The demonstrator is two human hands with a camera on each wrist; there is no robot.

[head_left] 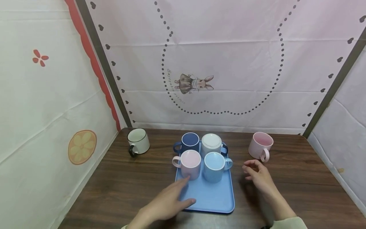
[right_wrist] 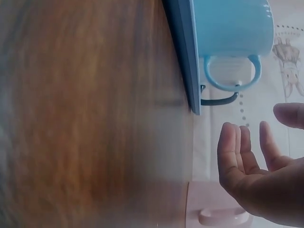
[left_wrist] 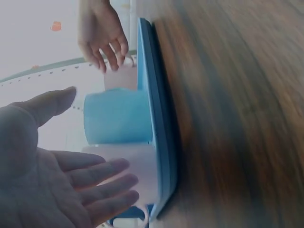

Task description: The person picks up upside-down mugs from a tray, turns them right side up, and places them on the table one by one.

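My left hand reaches over the near left part of the blue tray, fingers extended and holding nothing. Its fingertips are right at the near side of a pale pink mug on the tray. A light blue mug stands beside that one, with a navy mug and a white mug with a dark handle behind them. To the tray's right, my right hand has loosely bent fingers around nothing. Just beyond it stands another pink mug, its handle facing me.
A cream mug with a black rim and handle stands on the dark wooden table at the back left. Printed cloth hangs behind the table and along both sides.
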